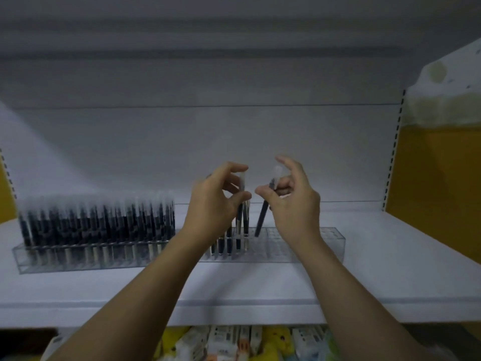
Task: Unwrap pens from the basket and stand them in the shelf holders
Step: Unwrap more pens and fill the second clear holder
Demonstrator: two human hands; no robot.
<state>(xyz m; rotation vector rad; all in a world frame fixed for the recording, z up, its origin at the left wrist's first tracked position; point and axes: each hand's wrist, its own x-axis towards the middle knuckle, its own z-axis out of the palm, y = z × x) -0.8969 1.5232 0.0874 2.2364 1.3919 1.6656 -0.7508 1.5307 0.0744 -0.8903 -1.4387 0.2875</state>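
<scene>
The left hand (216, 199) pinches the left pen (243, 179) between thumb and forefinger. This pen stands nearly upright, with its pale translucent cap on top and its dark barrel running straight down toward the right holder (312, 246). The right hand (291, 201) grips the right pen (262, 217) between the thumb and curled middle fingers, and its forefinger is raised clear. This pen is tilted, with the cap up and to the right by the fingers. The dark lower end points down and left, to the top of the right holder just beside the left pen; blur hides whether it sits in a hole. Both pens look alike: slim, black-bodied, with a frosted cap. A few more pens (225, 243) stand upright at the left end of the right holder, partly behind the left wrist. The rest of that clear block shows rows of open holes. The left holder (78, 259), touching or just beside it, is packed with upright pens (99, 222), caps up. Both holders sit on a white shelf (390, 269). A yellow panel (437, 178) stands at the right. Packs (234, 342) lie below the shelf edge, between the forearms.
</scene>
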